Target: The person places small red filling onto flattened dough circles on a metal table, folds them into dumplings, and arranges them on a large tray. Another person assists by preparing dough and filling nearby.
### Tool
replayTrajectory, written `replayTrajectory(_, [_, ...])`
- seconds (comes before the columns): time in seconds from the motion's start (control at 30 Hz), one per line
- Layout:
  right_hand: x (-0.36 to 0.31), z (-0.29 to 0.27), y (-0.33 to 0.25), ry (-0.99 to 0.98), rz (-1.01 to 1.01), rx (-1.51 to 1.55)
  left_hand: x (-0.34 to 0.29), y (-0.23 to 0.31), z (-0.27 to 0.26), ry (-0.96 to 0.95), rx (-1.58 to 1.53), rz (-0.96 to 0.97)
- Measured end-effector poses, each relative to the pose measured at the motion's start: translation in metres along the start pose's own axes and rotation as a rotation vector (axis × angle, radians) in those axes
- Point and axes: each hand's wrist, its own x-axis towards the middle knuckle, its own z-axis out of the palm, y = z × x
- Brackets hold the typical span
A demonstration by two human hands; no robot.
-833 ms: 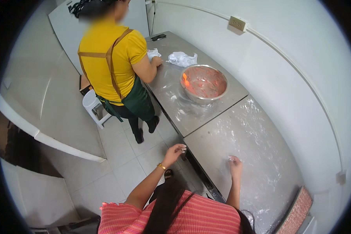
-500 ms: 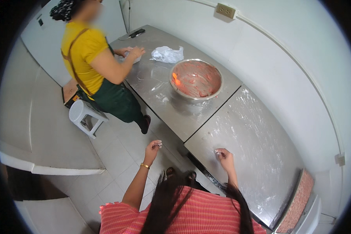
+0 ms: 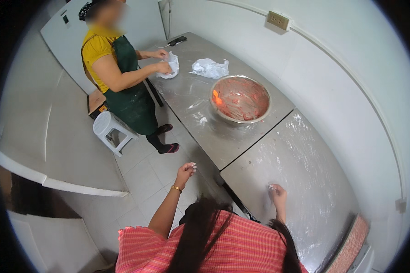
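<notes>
My left hand (image 3: 186, 174) hangs in the air beside the table's near edge, its fingers curled together and pale at the tips. Whether anything small sits in them is too small to tell. Above the steel table (image 3: 278, 150) is my right hand (image 3: 279, 196), fingers drawn in, with a whitish bit at the fingertips that I cannot make out. Smears of a pale, shiny residue cover the tabletop around it. Farther off stands a large steel bowl (image 3: 255, 119), coated inside with a reddish-pink mixture and holding an orange utensil (image 3: 217, 97).
A co-worker (image 3: 132, 91) in a yellow top and green apron handles a white plastic bag (image 3: 172, 68) at the table's far left. Another crumpled bag (image 3: 209, 68) lies near the bowl. A white stool (image 3: 110, 127) and a box (image 3: 97, 103) stand on the floor.
The view has shifted, so the table sits lower and farther right. The co-worker has turned more toward the table, and the bag in their hands is spread wider. My hands stay curled.
</notes>
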Motion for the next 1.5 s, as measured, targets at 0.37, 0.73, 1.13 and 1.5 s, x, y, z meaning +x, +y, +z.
replayTrajectory(0.37, [-0.009,0.024,-0.018,0.197,0.118,0.008,0.028,-0.120,-0.149,0.081,1.005,0.001])
replayTrajectory(0.73, [0.003,0.073,-0.001,0.604,0.127,-0.181,0.236,-0.031,-0.055,-1.021,1.707,0.225])
replayTrajectory(1.13, [0.054,0.084,0.056,0.548,0.241,-0.149,0.263,-0.084,-0.099,-0.711,1.241,0.186])
replayTrajectory(1.5, [0.095,0.072,0.021,0.514,0.127,-0.116,0.178,-0.131,-0.161,-0.600,1.564,-0.287])
